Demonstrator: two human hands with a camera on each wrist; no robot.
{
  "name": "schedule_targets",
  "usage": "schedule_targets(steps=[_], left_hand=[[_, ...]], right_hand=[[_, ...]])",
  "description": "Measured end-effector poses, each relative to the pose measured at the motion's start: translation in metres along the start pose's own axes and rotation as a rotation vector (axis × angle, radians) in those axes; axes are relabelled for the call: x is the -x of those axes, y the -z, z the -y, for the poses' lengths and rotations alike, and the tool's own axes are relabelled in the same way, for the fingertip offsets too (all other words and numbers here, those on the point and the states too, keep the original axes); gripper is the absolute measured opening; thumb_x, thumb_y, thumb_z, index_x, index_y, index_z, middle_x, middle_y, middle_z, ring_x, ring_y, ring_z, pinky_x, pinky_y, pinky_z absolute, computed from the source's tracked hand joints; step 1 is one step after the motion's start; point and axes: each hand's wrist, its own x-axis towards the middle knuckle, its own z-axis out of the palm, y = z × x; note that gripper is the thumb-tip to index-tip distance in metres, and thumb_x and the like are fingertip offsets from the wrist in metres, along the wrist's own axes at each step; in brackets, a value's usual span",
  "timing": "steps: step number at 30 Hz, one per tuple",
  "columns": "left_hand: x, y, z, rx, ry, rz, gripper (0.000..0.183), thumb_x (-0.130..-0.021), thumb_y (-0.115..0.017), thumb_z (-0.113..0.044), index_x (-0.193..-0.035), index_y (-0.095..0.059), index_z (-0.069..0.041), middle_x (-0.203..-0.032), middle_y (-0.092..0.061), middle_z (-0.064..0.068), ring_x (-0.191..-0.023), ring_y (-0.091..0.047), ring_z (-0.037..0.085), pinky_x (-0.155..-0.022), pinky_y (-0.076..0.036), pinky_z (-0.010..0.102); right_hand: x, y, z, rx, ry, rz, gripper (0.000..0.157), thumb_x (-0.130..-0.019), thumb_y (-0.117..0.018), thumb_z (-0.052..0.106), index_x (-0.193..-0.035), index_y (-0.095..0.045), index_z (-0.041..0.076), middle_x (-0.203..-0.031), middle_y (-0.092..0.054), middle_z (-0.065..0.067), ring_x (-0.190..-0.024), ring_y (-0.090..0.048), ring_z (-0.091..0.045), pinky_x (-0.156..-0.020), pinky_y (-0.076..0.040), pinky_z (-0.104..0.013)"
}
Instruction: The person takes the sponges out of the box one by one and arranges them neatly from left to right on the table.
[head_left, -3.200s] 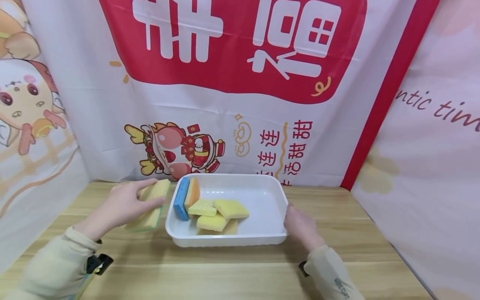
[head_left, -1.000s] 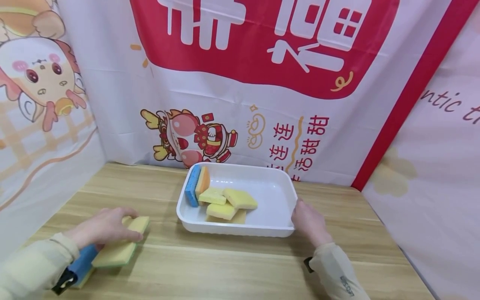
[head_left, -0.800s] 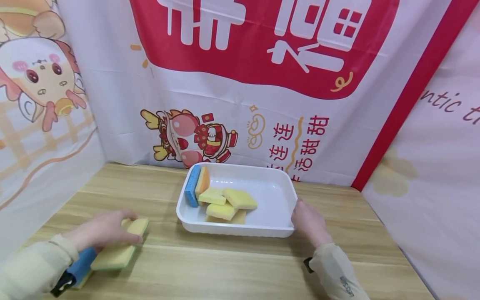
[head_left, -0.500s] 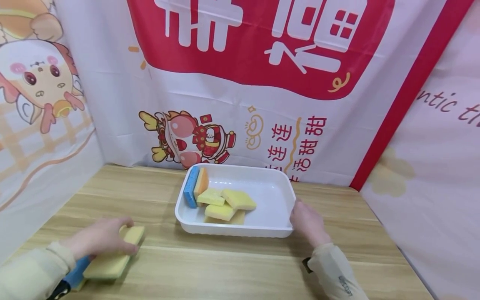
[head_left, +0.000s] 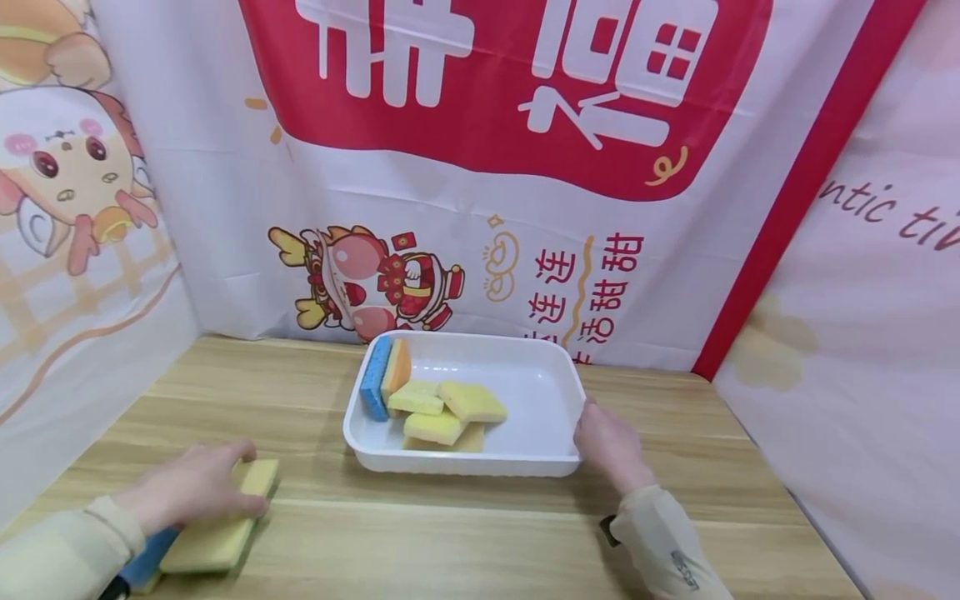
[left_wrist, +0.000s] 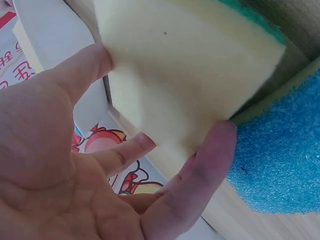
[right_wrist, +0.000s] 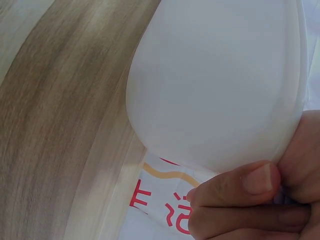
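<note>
At the lower left of the table, my left hand (head_left: pixel 191 490) holds a yellow sponge (head_left: pixel 213 542) by its edges, close over the wood. In the left wrist view, thumb and fingers span this sponge (left_wrist: pixel 185 65), whose green scouring side shows along one edge. Right beside it is a blue-faced sponge (left_wrist: pixel 280 150), partly hidden behind the hand and sleeve in the head view. My right hand (head_left: pixel 609 446) grips the right end of a white tray (head_left: pixel 540 408); fingers (right_wrist: pixel 235 187) curl at its rim in the right wrist view.
Inside the tray's left half, a blue sponge (head_left: pixel 377 379) and an orange one (head_left: pixel 397 367) stand on edge. Several yellow sponges (head_left: pixel 472 402) lie overlapping beside them. A printed cloth (head_left: pixel 465 192) hangs behind the wooden table (head_left: pixel 420 542).
My left hand has carried the yellow sponge from beside the tray down to the lower left, next to the blue sponge. The right hand keeps its grip on the tray.
</note>
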Motion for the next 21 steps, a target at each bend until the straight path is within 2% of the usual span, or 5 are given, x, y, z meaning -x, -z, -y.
schedule_targets(steps=[6, 10, 14, 21], left_hand=[[-0.001, -0.003, 0.002, 0.018, 0.021, 0.029, 0.076, -0.072, -0.082, -0.049, -0.121, -0.056, 0.002, -0.096, -0.062, 0.019, -0.067, -0.053, 0.022, -0.050, -0.044, 0.037], [-0.005, -0.006, 0.002, 0.045, 0.031, 0.052, 0.075, -0.070, -0.085, -0.047, -0.119, -0.056, 0.001, -0.088, -0.058, 0.012, -0.061, -0.053, 0.020, -0.047, -0.046, 0.036], [-0.009, -0.005, 0.000, 0.064, 0.032, 0.057, 0.078, -0.069, -0.086, -0.047, -0.119, -0.054, 0.003, -0.089, -0.058, 0.015, -0.057, -0.053, 0.020, -0.044, -0.047, 0.036], [-0.010, -0.003, -0.003, 0.063, 0.045, 0.048, 0.082, -0.067, -0.087, -0.047, -0.117, -0.053, 0.008, -0.088, -0.054, 0.019, -0.058, -0.052, 0.022, -0.043, -0.048, 0.034]], right_hand=[[0.001, 0.000, 0.001, 0.004, 0.013, -0.015, 0.033, -0.092, -0.047, 0.006, -0.117, -0.056, -0.014, -0.078, -0.060, -0.019, -0.066, -0.059, -0.030, -0.057, -0.052, -0.050], [0.000, 0.002, -0.001, -0.009, -0.003, 0.000, 0.037, -0.094, -0.046, 0.007, -0.123, -0.053, -0.015, -0.082, -0.062, -0.021, -0.067, -0.060, -0.029, -0.057, -0.053, -0.049], [-0.002, 0.006, -0.003, -0.014, -0.025, 0.009, 0.041, -0.095, -0.045, 0.007, -0.130, -0.049, -0.015, -0.086, -0.063, -0.022, -0.067, -0.060, -0.029, -0.056, -0.053, -0.048], [-0.004, 0.009, -0.005, -0.025, -0.031, 0.017, 0.036, -0.093, -0.046, 0.006, -0.122, -0.054, -0.013, -0.079, -0.060, -0.017, -0.064, -0.056, -0.027, -0.054, -0.052, -0.047]])
